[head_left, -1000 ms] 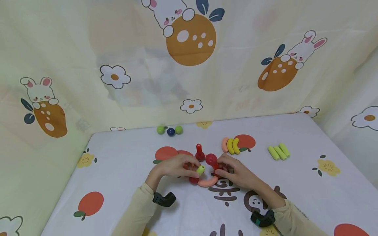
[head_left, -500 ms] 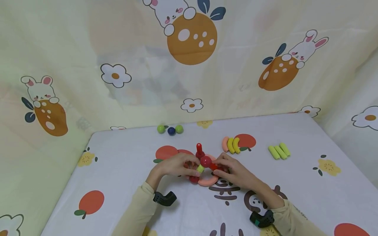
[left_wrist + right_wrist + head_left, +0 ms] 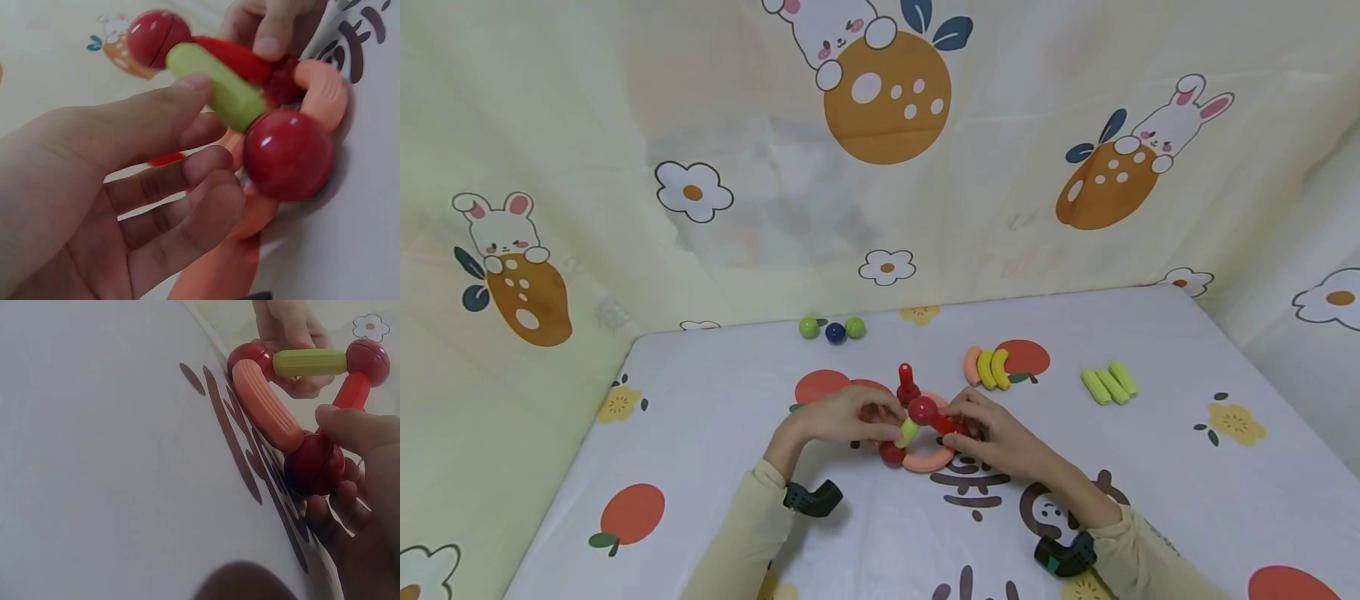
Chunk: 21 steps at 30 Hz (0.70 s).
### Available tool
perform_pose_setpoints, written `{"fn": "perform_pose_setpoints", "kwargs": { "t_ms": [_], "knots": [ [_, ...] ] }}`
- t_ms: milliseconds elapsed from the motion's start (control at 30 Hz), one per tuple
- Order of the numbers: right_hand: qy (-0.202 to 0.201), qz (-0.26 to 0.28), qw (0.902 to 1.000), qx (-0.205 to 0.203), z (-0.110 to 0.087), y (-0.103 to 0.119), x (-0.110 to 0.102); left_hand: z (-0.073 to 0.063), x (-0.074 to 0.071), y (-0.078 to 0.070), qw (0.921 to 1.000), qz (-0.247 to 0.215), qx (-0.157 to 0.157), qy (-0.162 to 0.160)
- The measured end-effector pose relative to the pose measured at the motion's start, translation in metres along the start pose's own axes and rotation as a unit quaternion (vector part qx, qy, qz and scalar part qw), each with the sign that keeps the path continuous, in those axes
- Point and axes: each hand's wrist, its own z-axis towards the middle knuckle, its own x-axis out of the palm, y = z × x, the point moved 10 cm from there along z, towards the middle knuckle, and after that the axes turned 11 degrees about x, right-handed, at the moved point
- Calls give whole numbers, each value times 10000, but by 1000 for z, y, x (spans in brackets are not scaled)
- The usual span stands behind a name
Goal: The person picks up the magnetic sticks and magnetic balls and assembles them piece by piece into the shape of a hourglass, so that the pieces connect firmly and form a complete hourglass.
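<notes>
A person's two hands work on a ball-and-rod frame (image 3: 922,410) at the middle of the cloth-covered surface (image 3: 700,433), well apart from its left, right and far edges. The left hand (image 3: 842,414) has its fingers loosely curved beside a yellow-green rod (image 3: 219,87), the thumb tip lying against it; I cannot tell whether it pinches the rod. The right hand (image 3: 996,429) holds a red rod (image 3: 352,394) between thumb and fingers, with fingertips by the lower red ball (image 3: 314,465).

The green rod and the red rod slope up to meet at a raised red ball (image 3: 368,363). A curved salmon rod (image 3: 928,461) joins the lower red ball to another red ball (image 3: 892,454) at the green rod's foot. On the frame's side towards the far edge, a further red rod (image 3: 906,375) stands upright on a ball (image 3: 907,394).

Close to the far edge, left of the middle, a dark blue ball (image 3: 835,333) sits between two green balls (image 3: 808,327). Right of the middle, a salmon curved piece (image 3: 972,367) lies beside two yellow curved pieces (image 3: 992,370). Farther towards the right edge, three light-green rods (image 3: 1108,384) lie side by side.
</notes>
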Motion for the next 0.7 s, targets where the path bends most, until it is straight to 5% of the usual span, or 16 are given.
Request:
{"fn": "perform_pose_setpoints", "kwargs": {
  "t_ms": [100,200,333,433,567,700],
  "knots": [
    [33,61,9999,98,0,-3,1,-3,-8,9,9989,-360,-115,-270],
    [55,105,9998,131,0,-4,1,-2,-21,19,9953,-221,-213,-918],
    [89,178,9997,142,0,-6,2,-1,-36,28,9806,72,-354,-1926],
    [91,202,9996,155,0,-7,2,2,-37,30,9716,30,-319,-2343],
    [75,197,9996,190,0,-8,2,7,-30,30,9699,-109,-172,-2425],
    [83,216,9995,207,0,-9,2,11,-20,30,9777,-202,-122,-2087]
  ]
}}
